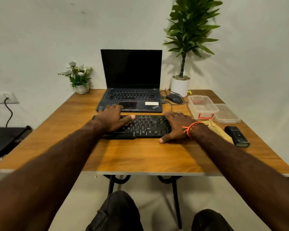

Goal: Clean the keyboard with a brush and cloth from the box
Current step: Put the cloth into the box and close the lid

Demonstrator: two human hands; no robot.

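Observation:
A black keyboard [145,126] lies in the middle of the wooden table [140,157]. My left hand [113,120] rests flat on its left end, fingers straight, thumb on the keys. My right hand [175,126] lies flat over its right end, thumb on the table at the front edge. Neither hand holds anything. A yellow cloth [215,129] lies just right of my right wrist, partly hidden by the forearm. The clear plastic box [202,106] with red clips stands open at the back right, its lid [226,114] beside it. I see no brush.
An open laptop [131,84] stands behind the keyboard, with a mouse [174,98] and cable to its right. A black case [237,135] lies near the right edge. A tall potted plant [180,85] and a small flower pot [81,88] stand at the back.

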